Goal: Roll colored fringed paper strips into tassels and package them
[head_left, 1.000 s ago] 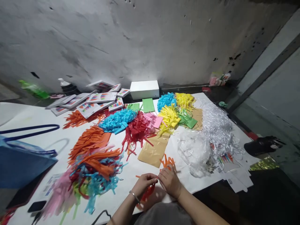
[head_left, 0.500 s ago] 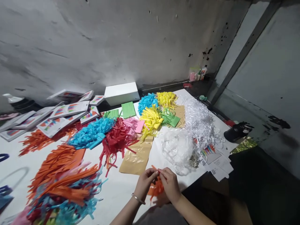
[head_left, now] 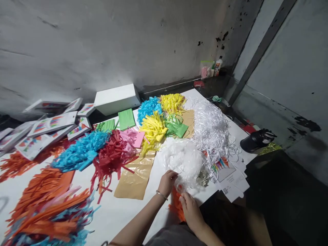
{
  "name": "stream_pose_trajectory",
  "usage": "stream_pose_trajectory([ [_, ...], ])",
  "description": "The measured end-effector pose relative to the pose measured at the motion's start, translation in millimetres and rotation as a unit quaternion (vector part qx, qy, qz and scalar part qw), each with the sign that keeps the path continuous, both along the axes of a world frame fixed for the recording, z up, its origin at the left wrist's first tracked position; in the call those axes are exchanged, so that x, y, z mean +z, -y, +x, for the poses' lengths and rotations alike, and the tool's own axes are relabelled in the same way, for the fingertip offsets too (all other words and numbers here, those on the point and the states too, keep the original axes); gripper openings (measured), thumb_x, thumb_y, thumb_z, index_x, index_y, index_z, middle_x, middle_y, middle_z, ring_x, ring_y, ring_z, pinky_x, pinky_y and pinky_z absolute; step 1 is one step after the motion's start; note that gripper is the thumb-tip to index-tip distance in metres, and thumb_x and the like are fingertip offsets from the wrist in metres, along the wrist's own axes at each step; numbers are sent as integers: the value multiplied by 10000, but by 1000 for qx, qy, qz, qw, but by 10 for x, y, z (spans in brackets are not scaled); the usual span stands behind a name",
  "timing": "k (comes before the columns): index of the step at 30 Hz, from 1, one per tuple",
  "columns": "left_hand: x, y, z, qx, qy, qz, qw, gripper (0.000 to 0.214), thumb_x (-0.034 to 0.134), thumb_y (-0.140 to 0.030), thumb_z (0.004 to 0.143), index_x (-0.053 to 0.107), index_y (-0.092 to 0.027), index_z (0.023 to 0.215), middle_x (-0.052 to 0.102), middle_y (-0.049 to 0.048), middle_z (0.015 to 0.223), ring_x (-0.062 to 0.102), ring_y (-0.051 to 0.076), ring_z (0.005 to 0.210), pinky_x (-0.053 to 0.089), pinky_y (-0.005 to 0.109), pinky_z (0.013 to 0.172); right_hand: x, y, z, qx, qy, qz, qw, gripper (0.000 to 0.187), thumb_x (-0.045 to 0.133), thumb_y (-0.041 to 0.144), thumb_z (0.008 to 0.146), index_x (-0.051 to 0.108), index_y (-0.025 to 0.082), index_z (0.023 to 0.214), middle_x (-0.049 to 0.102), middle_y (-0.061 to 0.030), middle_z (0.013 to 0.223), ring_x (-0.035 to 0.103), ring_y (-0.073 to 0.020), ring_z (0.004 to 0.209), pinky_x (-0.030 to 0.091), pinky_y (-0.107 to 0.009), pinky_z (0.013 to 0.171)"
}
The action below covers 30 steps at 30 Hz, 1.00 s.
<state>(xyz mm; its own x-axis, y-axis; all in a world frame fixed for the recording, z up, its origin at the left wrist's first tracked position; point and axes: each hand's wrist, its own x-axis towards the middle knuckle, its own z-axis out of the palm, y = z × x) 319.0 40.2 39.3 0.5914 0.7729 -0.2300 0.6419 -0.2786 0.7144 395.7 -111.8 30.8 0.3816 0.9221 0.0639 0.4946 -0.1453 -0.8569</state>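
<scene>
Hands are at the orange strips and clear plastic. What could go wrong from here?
1. Snag: the left hand is right at the crumpled clear plastic, so its fingers might catch and drag it.
2. Slip: the orange strips by the right hand are at the near edge of the table and could slide off.
3. Tangle: the white string lies in a loose heap against the plastic; moving one may pull the other.
</scene>
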Motion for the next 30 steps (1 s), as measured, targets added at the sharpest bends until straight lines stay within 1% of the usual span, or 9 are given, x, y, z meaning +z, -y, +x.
stream_pose_trajectory([
  [5,-155,-115,260,-9,-49,6,999,169,531,-96,762,648,-151,652,625,59,753,610,192,776,443,301,747,21,21,64,26,-16,-15,999,249,356,256,961,529,230,784,620,0,730,603,-159,678,442,-238,606],
  [10,-53,-60,137,31,-16,-13,999,164,498,-180,826,643,-150,895,651,70,849,619,178,785,476,293,706,40,-15,196,17,-34,-8,999,252,356,277,955,546,224,797,625,-11,730,602,-169,679,434,-245,608],
  [12,74,3,7,81,55,-87,991,220,520,-263,835,607,-148,1001,655,65,849,625,169,734,486,270,605,97,-56,226,9,-45,-3,999,269,352,297,957,545,222,786,620,-12,721,600,-169,673,431,-245,607],
  [14,226,92,-146,153,172,-213,950,304,621,-334,779,592,-150,1018,647,53,831,618,157,681,468,243,523,202,-129,224,9,-62,3,998,279,346,307,962,546,218,789,615,-12,723,593,-164,677,431,-243,618],
  [16,362,195,-299,211,275,-319,882,372,744,-334,670,608,-150,964,633,39,809,596,136,646,455,226,502,334,-226,189,20,-70,19,997,274,350,307,964,554,212,808,615,-16,742,585,-159,695,431,-243,640],
  [19,452,319,-488,241,330,-349,843,375,797,-322,612,626,-153,900,619,17,758,566,113,612,457,224,507,493,-353,89,40,-68,37,996,255,373,304,958,556,205,812,615,-19,765,575,-155,723,427,-240,659],
  [21,418,343,-562,243,329,-308,859,335,759,-347,658,623,-148,890,618,20,749,570,121,617,473,237,517,524,-372,5,45,-67,31,996,266,374,313,957,546,204,787,599,-9,735,561,-149,696,420,-235,644],
  [25,240,223,-524,166,188,-114,961,259,529,-330,844,611,-128,985,638,64,829,615,159,708,525,275,578,422,-207,-168,59,-46,-2,997,299,365,327,957,518,208,729,558,3,680,536,-144,636,403,-229,602],
  [30,45,39,-194,76,93,-22,993,250,521,-156,825,648,-171,1039,599,91,1101,598,169,910,492,315,829,318,71,-306,79,-2,-46,996,284,383,303,947,514,211,712,576,6,675,554,-150,646,388,-229,606],
])
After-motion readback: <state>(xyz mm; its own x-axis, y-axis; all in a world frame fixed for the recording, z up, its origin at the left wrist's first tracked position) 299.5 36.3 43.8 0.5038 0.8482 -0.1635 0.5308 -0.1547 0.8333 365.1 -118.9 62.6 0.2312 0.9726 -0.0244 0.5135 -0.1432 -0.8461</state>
